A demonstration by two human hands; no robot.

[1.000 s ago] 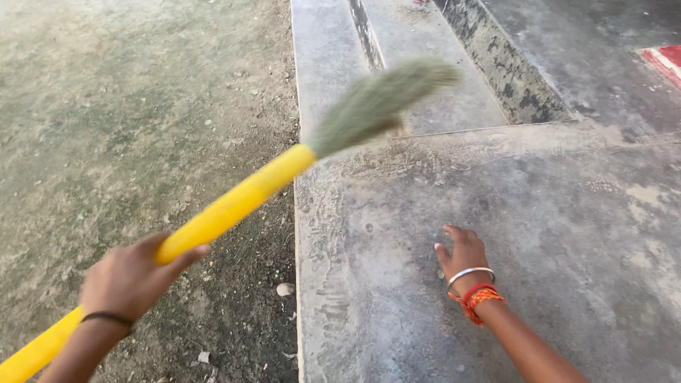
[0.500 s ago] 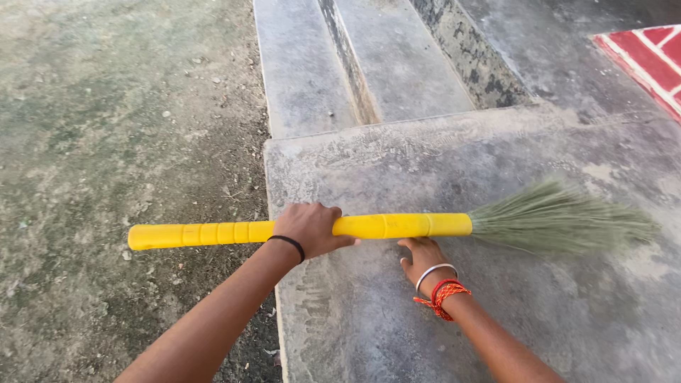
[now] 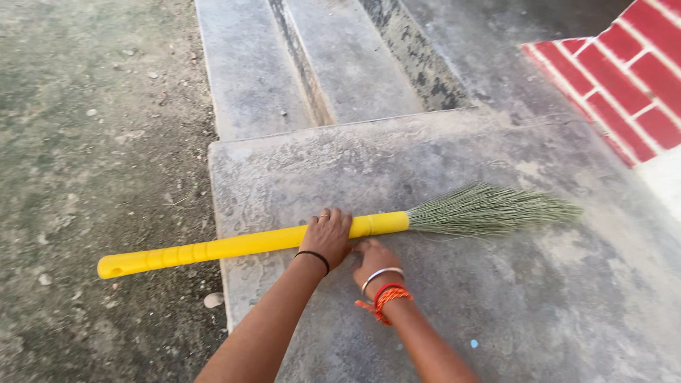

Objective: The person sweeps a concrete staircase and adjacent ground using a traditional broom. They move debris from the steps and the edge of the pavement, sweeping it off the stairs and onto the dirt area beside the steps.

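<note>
A broom with a yellow plastic handle (image 3: pixel 213 248) and a grey-green bristle head (image 3: pixel 489 209) lies across a grey concrete slab (image 3: pixel 496 305), its handle end sticking out left over the dirt ground. My left hand (image 3: pixel 328 234), with a black band on the wrist, is closed over the handle near the bristle end. Just below the handle, my right hand (image 3: pixel 372 259) rests on the slab. It wears a silver bangle and orange thread, its fingertips are at the handle, and it holds nothing.
Concrete steps (image 3: pixel 312 64) rise beyond the slab. A red brick-patterned surface (image 3: pixel 624 78) lies at the upper right. To the left is rough dirt ground (image 3: pixel 92 142) with small stones and debris.
The broom came down from a raised tilt to lie flat across the slab. My left hand now grips nearer the bristles, close beside my right hand.
</note>
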